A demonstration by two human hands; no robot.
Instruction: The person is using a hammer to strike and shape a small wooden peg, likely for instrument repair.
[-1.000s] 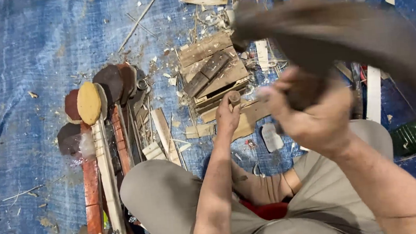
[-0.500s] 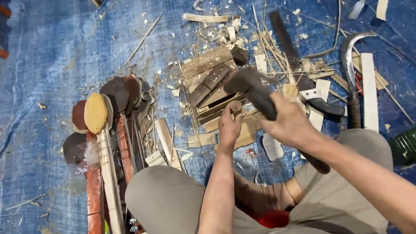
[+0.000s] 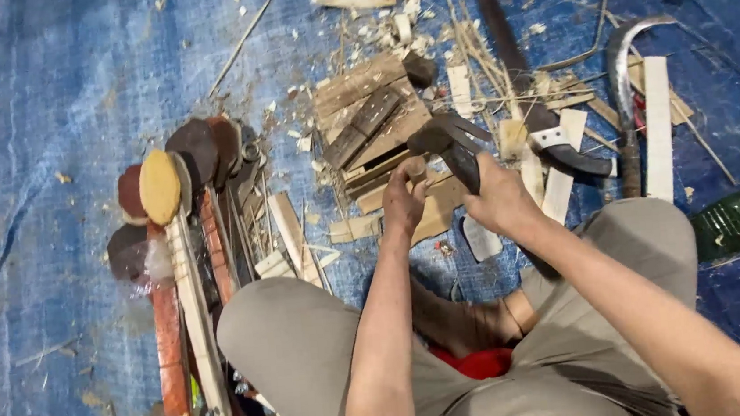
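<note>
Centre of frame: wooden block stack (image 3: 373,128) on the tarp (image 3: 54,110); paddle-shaped blanks (image 3: 181,249) lie at left, sickle (image 3: 623,91) and slat (image 3: 657,128) at upper right, bottle (image 3: 738,219) at right edge

light is even and fairly bright, soft rather than harsh, falling from above — shadows under the knees and forearms are short and faint. the blue tarp (image 3: 72,108) shows a pale, washed sheen across its upper left, mild glare on the woven plastic. the green bottle (image 3: 736,219) carries small highlights. the middle is sharp enough to read wood grain; the right hand (image 3: 497,198) and the dark tool head (image 3: 444,140) are slightly smeared by motion. toward the corners the view bends and softens — wide-lens stretch, with the lower left looking smudged.
</note>
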